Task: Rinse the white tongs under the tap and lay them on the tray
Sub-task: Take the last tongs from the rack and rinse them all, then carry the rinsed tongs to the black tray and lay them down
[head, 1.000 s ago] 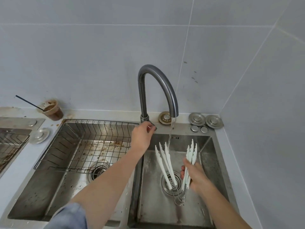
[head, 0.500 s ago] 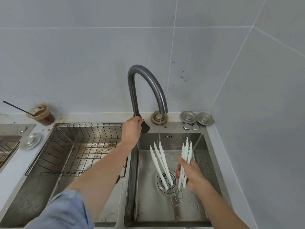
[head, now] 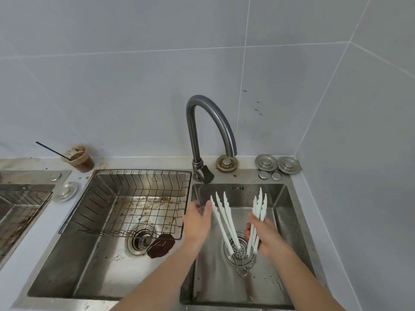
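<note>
sink-side, lower centre-right of the frame: the white tongs (head: 225,221) are being held over the right basin (head: 289,221). their arms are being fanned into a v that opens toward the back wall, with the wire hinge loops pointing down at the drain strainer (head: 235,251). the right-side bundle of arms is being gripped at about mid-length by the right hand (head: 266,236), fingers curled round it. the left hand (head: 196,221) is being held open, fingers straight and loose, with nothing in it. its thumb is lying just beside the tip of the leftmost arm, and whether contact is being made cannot be told. the free arms are lying just right of that hand, their long axis running near-to-far and leaning left, so it is being judged the nearer hand for them. no water is being seen at the tap (head: 226,131). no tray is being made out for certain; a wire rack (head: 146,176) is sitting in the left basin.
</note>
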A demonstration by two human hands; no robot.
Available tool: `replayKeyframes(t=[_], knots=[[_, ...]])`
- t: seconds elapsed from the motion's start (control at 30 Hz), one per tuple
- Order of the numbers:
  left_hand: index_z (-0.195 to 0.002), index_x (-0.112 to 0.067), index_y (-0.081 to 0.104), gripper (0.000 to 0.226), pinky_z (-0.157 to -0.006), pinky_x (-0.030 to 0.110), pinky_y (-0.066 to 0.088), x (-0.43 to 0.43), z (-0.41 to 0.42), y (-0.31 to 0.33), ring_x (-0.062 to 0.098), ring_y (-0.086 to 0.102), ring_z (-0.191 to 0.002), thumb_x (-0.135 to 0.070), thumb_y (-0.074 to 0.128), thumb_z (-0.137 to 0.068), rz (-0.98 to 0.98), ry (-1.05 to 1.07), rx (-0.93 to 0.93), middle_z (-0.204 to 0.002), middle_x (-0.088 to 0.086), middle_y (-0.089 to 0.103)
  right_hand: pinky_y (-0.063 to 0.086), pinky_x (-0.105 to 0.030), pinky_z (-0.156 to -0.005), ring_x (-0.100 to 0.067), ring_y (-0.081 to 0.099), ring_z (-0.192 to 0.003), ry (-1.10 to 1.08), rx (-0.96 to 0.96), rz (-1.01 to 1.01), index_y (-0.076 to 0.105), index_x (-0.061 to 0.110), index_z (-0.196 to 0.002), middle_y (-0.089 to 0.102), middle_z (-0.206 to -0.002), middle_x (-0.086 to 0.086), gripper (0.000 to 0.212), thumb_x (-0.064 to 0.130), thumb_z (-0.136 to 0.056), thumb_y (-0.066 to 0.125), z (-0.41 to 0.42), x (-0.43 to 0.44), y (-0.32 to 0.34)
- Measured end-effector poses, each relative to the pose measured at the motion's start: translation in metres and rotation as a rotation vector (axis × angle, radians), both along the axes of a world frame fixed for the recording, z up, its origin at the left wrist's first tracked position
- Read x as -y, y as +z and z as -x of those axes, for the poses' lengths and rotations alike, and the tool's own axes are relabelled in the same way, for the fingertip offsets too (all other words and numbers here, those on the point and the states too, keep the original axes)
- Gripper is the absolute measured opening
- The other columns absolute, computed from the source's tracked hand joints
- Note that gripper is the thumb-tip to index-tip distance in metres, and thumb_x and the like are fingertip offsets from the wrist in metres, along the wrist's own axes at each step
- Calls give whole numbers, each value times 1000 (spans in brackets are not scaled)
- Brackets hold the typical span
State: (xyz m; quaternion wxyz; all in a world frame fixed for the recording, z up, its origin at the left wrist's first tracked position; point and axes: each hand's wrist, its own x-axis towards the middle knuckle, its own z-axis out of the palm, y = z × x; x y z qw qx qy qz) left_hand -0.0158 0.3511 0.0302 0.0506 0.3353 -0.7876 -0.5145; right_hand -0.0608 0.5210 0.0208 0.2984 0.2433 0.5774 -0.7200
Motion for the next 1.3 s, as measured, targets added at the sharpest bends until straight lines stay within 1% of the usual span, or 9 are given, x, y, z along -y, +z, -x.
replayKeyframes(t=[0.07,0.17,0.5,0.63,0.7,0.87,1.07,1.13,1.3], knots=[[-135,-23,38,59,-92,36,49,-23,-17,-10,22,58,-111,-58,48,-89,-455,-25,185,-122,2,59,46,-23,-38,-17,48,-48,10,20,-7,53,5,-95,49,-63,-8,14,18,-94,56,0,2,1],[-129,-23,42,54,-87,44,55,-39,-27,-17,22,65,-95,-57,52,-88,-719,-76,249,-116,8,63,47,-22,-38,-19,50,-52,47,47,-55,54,0,-102,51,-67,-10,22,21,-94,57,-4,2,-1],[-112,-8,54,31,-46,25,45,-58,-39,-2,21,60,-57,-32,55,-94,-676,-55,304,-83,13,65,52,-36,-60,-21,54,-55,-88,150,-42,55,-3,-114,55,-67,-13,28,17,-94,55,-36,0,-23],[-97,-4,61,22,-63,35,53,-65,-46,2,26,62,-62,-23,50,-96,-661,-44,324,-78,15,66,53,-30,-47,-23,56,-51,-139,157,-36,56,-5,-109,56,-66,-15,26,16,-93,54,-51,-2,-18],[-85,-5,62,20,-58,29,50,-66,-48,4,24,61,-58,-17,49,-95,-630,-57,335,-68,11,65,55,-31,-46,-25,58,-52,-196,144,-34,55,-7,-108,57,-67,-17,28,16,-94,53,-59,-2,-12],[-86,-4,61,15,-60,36,56,-68,-53,19,27,64,-61,-15,53,-93,-612,-183,334,-72,14,66,54,-52,-86,-39,66,-78,-337,52,-157,55,-7,-105,63,-84,-25,26,16,-94,50,-84,-3,4],[-91,-6,59,20,-49,25,44,-81,-70,42,20,56,-52,-24,52,-95,-604,-413,285,-65,8,59,54,-33,-51,-27,65,-53,-591,8,-70,53,-4,-98,60,-78,-20,23,19,-96,52,-131,-19,38],[-91,-6,60,22,-47,24,45,-90,-82,50,18,58,-49,-26,52,-95,-608,-489,274,-63,7,60,53,-35,-52,-28,63,-54,-671,-29,-33,53,-3,-101,58,-77,-19,22,19,-96,52,-150,-30,51],[-98,-1,57,27,-69,38,53,-133,-119,60,27,62,-69,-28,52,-96,-713,-650,314,-79,17,62,52,-28,-40,-24,62,-41,-780,-102,-46,52,-8,-96,59,-60,-17,27,18,-98,49,-208,-66,74]])
